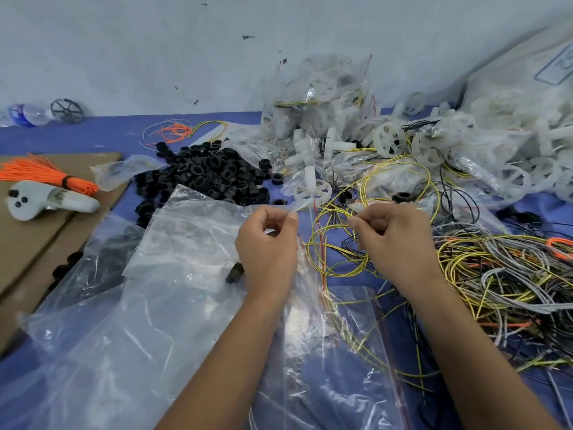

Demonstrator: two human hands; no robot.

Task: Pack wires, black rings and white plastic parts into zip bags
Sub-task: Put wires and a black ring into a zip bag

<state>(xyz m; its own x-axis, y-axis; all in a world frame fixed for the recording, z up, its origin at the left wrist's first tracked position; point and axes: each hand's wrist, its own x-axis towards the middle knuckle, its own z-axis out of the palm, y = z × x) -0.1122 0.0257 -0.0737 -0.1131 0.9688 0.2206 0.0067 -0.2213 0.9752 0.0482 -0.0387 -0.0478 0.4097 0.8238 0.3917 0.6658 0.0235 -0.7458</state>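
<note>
Left hand pinches the zip bag mouth at frame centre; right hand pinches the coiled yellow wire. Best keep the mouth wide and the coil tight while feeding it in.

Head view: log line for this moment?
left hand: pinches zip bag mouth | right hand: pinches yellow wire coil | coil outside bag

We found bare desk only at the far left. Ahead, black rings and white plastic parts blocked us. Tangled wires crowded our right, loose zip bags our left.
</note>
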